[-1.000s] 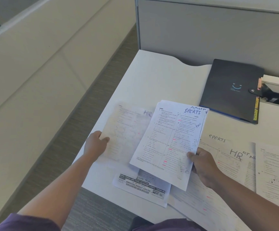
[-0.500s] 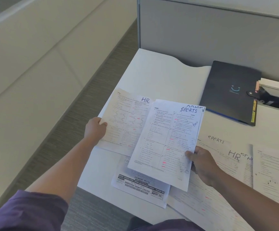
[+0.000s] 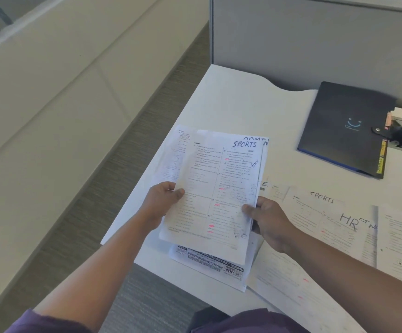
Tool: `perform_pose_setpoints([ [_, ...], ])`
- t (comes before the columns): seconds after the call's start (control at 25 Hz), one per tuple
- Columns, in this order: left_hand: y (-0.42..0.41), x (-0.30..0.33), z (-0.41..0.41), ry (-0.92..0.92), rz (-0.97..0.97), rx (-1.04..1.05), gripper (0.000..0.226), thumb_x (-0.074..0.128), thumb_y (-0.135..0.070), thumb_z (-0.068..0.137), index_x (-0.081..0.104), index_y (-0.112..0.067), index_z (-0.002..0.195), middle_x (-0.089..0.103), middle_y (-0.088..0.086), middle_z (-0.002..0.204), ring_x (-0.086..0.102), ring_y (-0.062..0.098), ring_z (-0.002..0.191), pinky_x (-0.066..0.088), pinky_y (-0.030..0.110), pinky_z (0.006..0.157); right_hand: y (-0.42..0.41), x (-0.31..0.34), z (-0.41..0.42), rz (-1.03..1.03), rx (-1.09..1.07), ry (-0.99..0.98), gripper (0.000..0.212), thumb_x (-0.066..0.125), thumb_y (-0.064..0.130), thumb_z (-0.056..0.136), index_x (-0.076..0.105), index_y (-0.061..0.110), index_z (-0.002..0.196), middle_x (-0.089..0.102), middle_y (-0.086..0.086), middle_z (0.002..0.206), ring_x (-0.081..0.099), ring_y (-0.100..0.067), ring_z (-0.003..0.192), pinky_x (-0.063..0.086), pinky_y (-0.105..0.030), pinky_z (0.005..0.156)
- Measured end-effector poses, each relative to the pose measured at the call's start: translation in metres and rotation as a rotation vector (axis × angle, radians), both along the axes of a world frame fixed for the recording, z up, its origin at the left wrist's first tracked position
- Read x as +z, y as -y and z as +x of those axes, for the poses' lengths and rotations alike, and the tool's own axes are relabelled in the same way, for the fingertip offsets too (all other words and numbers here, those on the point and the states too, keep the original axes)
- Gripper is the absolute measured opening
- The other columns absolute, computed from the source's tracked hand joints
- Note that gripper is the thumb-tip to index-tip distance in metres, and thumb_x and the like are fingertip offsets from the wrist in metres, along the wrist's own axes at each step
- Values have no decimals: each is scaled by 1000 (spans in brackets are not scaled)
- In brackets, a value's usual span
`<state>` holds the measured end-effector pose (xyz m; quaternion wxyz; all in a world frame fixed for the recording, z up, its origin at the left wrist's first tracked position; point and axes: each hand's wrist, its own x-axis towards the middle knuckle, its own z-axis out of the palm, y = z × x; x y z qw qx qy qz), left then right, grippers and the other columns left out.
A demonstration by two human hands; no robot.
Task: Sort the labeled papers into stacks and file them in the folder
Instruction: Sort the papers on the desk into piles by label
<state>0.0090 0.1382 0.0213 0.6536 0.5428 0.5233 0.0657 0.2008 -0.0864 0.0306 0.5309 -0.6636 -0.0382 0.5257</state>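
A sheet labeled SPORTS (image 3: 219, 188) is held above the desk's left end, with another labeled sheet behind it. My right hand (image 3: 267, 219) pinches its lower right edge. My left hand (image 3: 161, 200) grips the lower left edge, thumb on top. A further sheet (image 3: 171, 162) peeks out at the left behind it, blurred. More labeled papers, one marked SPORTS (image 3: 320, 207) and one marked HR (image 3: 346, 224), lie spread on the desk to the right. The black folder (image 3: 346, 128) lies closed at the back right, strap snapped.
A printed sheet with a barcode (image 3: 209, 263) lies under the held papers at the white desk's (image 3: 231, 104) front edge. A grey partition (image 3: 315, 39) stands behind the desk. Carpeted floor (image 3: 123, 140) runs along the desk's left side.
My left hand has brought the HR sheet rightward, behind the SPORTS sheet, and now grips the stack's left edge. My right hand has kept its hold.
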Motion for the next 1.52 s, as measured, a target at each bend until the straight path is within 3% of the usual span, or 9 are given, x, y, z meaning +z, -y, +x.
perform_pose_setpoints([
  [0.24,-37,-5,-43,-167,165,67,9,71,-18,100,75,-11,96,82,3,85,79,28,82,66,46,77,-2,-6,-14,-53,-16,77,22,71,3,95,66,5,116,76,-10,92,71,-19,80,60,-27,71],
  [0.4,-56,-11,-61,-264,207,57,10,69,-17,100,75,-13,93,81,2,82,78,25,78,64,39,67,2,-12,-12,-276,-75,329,43,68,7,95,56,18,135,53,0,133,56,-21,119,52,-44,102],
  [0.52,-65,-16,-60,-281,212,42,7,71,-17,99,76,-14,94,81,2,85,78,23,78,64,40,71,3,-13,-8,-356,-119,449,64,69,9,91,43,22,148,31,3,149,46,-22,125,50,-44,99],
  [0.68,-71,-16,-50,-271,204,42,2,77,-14,94,76,-14,95,80,-5,78,78,16,67,61,30,56,5,-13,-1,-326,-190,321,79,73,8,89,30,23,155,54,-3,134,59,-20,110,49,-39,85],
  [0.88,-74,-15,-49,-222,164,79,14,80,-3,90,74,-13,97,80,-4,77,78,15,63,59,28,49,4,-17,8,-321,-156,228,6,65,8,98,69,5,103,77,-9,104,73,-28,94,61,-51,88],
  [1.0,-75,-15,-46,-259,176,72,15,80,-4,89,74,-15,96,80,1,86,77,15,64,59,28,50,9,-8,23,-304,-211,372,17,54,15,105,68,16,96,74,-4,98,71,-29,90,60,-53,82],
  [1.24,-76,-15,-43,-301,210,56,14,79,-7,91,73,-18,95,79,2,90,77,17,66,58,27,50,53,13,91,-319,-434,624,16,52,17,104,66,14,97,67,1,92,60,-22,78,44,-26,64],
  [1.4,-73,-14,-40,-330,226,34,12,79,-9,92,72,-16,98,78,5,96,76,16,69,56,25,47,61,27,102,-220,-454,478,19,56,19,105,69,23,93,73,1,99,65,-17,80,53,-30,74],
  [1.52,-65,-8,-39,-360,401,36,25,81,-20,91,68,-15,112,73,0,110,72,19,91,59,33,71,47,22,76,-142,-370,286,17,56,16,106,72,21,102,76,0,104,72,-23,91,58,-42,84],
])
